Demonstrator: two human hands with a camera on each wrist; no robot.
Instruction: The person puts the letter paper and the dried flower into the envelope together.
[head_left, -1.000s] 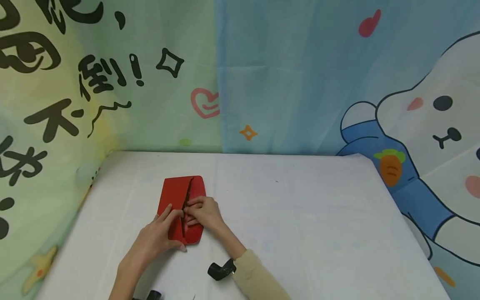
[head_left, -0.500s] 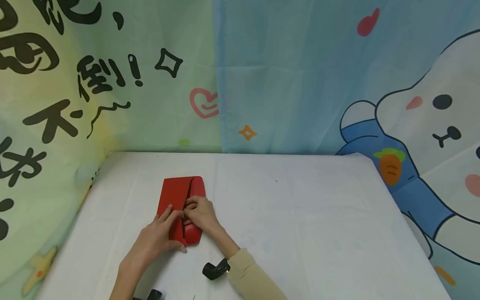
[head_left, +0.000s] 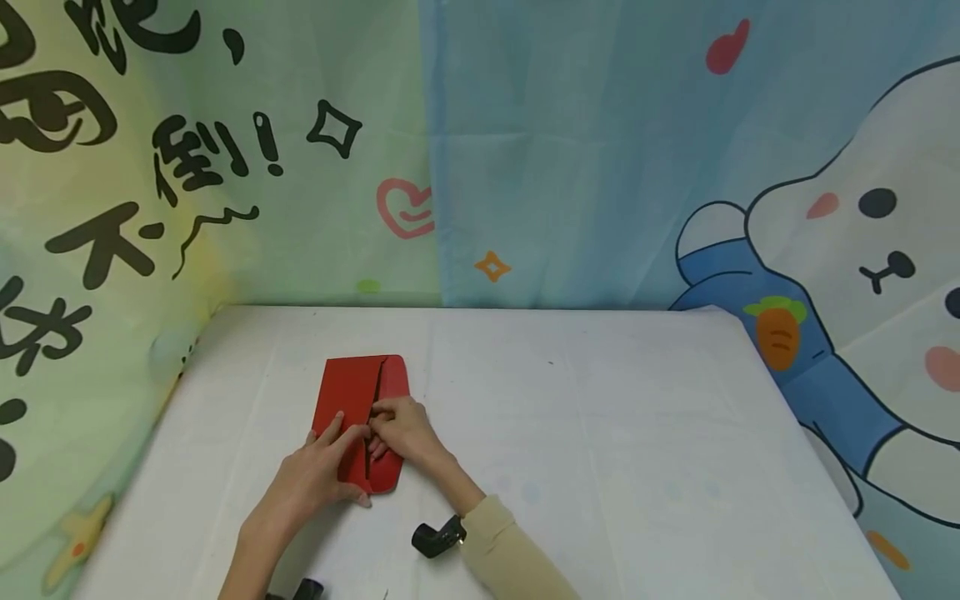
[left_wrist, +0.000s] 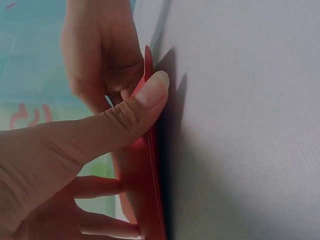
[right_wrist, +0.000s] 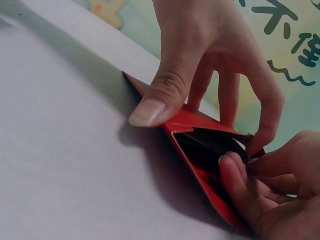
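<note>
A red envelope lies on the table in the head view, its flap folded out to the right. My left hand grips its near left part, thumb at the near edge and fingers across the top. The right wrist view shows the pocket's opening gaping and dark inside. Curled at that opening, my right hand pinches near its lip, with one digit reaching into the pocket. Both hands' fingertips almost meet there. What lies inside the pocket is too dark to tell.
The white tabletop stretches to the right of the hands. Behind it hangs a printed cloth backdrop with lettering and a cartoon animal. A black wrist-worn device sits by the right sleeve.
My right hand has shifted slightly left and its fingers have curled more at the opening. My left hand and the envelope stay in nearly the same place.
</note>
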